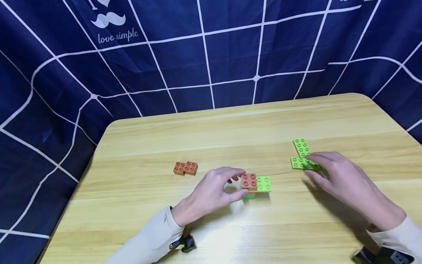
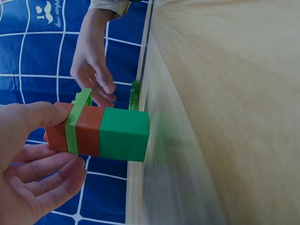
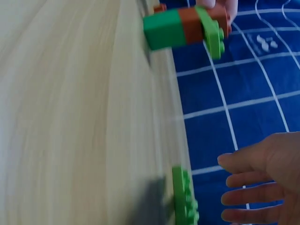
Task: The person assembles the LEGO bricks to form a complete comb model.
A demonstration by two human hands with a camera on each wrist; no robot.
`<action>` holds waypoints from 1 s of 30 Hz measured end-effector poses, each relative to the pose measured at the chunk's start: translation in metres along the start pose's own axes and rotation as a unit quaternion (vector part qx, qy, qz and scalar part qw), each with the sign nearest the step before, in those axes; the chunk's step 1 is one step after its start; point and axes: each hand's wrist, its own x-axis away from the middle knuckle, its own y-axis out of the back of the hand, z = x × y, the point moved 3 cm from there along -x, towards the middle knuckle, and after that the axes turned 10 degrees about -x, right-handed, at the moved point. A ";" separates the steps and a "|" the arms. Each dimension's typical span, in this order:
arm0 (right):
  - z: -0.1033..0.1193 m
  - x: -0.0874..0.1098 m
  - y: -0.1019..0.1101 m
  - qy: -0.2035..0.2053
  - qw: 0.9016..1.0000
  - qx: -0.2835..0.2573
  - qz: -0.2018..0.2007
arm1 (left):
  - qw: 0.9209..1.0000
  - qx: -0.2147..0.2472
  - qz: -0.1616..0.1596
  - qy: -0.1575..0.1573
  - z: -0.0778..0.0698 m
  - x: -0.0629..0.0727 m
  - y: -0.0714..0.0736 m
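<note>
My left hand pinches the top orange brick of a small upright stack between thumb and fingers. Under that brick lies a light green plate that juts out to the right. A second orange brick and a dark green block form the lower part of the stack. My right hand hovers over two lime green plates at the right, its fingers loosely spread with nothing between them. One lime plate is partly covered by the fingertips; the other lime plate lies just behind it.
Two orange bricks lie side by side on the wooden table, left of the stack. A dark blue curtain with white lines hangs behind the table's far edge and around both sides.
</note>
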 end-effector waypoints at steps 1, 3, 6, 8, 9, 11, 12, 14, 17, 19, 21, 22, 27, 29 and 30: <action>-0.004 0.002 0.001 -0.002 1.000 0.005 -0.003 | 1.000 0.001 -0.001 -0.001 0.000 0.000 0.000; -0.012 0.006 0.003 -0.008 1.000 0.009 -0.006 | 1.000 -0.001 -0.004 -0.005 0.000 0.000 0.000; -0.020 0.011 0.006 -0.019 1.000 0.019 -0.009 | 1.000 -0.002 -0.005 -0.009 0.000 0.001 0.000; -0.024 0.013 0.008 -0.026 0.999 0.024 -0.011 | 1.000 -0.006 -0.007 -0.010 0.001 0.001 0.001; -0.025 0.014 0.008 -0.029 0.999 0.027 -0.012 | 1.000 -0.002 -0.008 -0.009 0.001 0.001 0.001; -0.027 0.014 0.008 -0.031 0.999 0.031 -0.013 | 1.000 -0.002 -0.009 -0.009 0.002 0.001 0.001; -0.028 0.015 0.008 -0.032 0.999 0.032 -0.012 | 1.000 -0.002 -0.010 -0.009 0.002 0.001 0.001; -0.030 0.016 0.008 -0.041 0.999 0.035 -0.008 | 1.000 -0.002 -0.011 -0.010 0.002 0.001 0.002; -0.033 0.017 0.005 -0.053 0.998 0.036 -0.003 | 1.000 -0.003 -0.013 -0.013 0.002 0.001 0.002; -0.034 0.018 0.003 -0.063 0.997 0.037 0.003 | 1.000 -0.001 -0.011 -0.014 0.003 0.001 0.002; -0.036 0.019 -0.001 -0.073 0.997 0.036 0.013 | 1.000 0.000 -0.008 -0.015 0.003 0.001 0.001; -0.037 0.020 -0.003 -0.075 0.996 0.035 0.016 | 1.000 0.003 -0.006 -0.015 0.003 0.001 0.001; -0.039 0.024 -0.009 -0.089 0.995 0.031 0.033 | 1.000 0.006 -0.001 -0.018 0.002 0.000 0.000; -0.039 0.024 -0.009 -0.086 0.995 0.027 0.030 | 1.000 0.004 -0.002 -0.020 0.001 0.000 0.001; -0.039 0.024 -0.008 -0.084 0.996 0.025 0.027 | 1.000 0.002 -0.003 -0.021 0.001 0.000 0.001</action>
